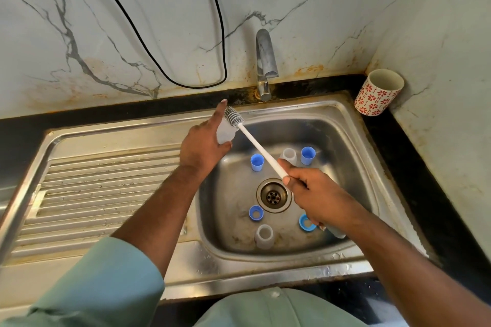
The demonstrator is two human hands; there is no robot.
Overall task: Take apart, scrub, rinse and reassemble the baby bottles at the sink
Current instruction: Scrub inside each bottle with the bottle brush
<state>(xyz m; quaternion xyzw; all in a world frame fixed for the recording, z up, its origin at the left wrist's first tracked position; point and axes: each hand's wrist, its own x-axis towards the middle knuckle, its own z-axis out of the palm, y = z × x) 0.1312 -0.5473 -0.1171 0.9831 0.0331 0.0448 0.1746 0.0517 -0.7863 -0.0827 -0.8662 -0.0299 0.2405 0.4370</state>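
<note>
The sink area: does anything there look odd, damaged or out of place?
Rust-coloured stains run along the wall at the base of the tap. A black cable hangs looped above the sink. The bottle parts in the basin are just disassembled, not spilled.

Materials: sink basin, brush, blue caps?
Sink basin: looks like stainless steel, brushed grey sheen, stained. Brush: probably white plastic handle, grey ribbed head that looks like silicone. Blue caps: likely matte opaque plastic.

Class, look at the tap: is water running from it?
No: the tap shows no stream below its spout, and the sink beneath it holds no pooled water.
</note>
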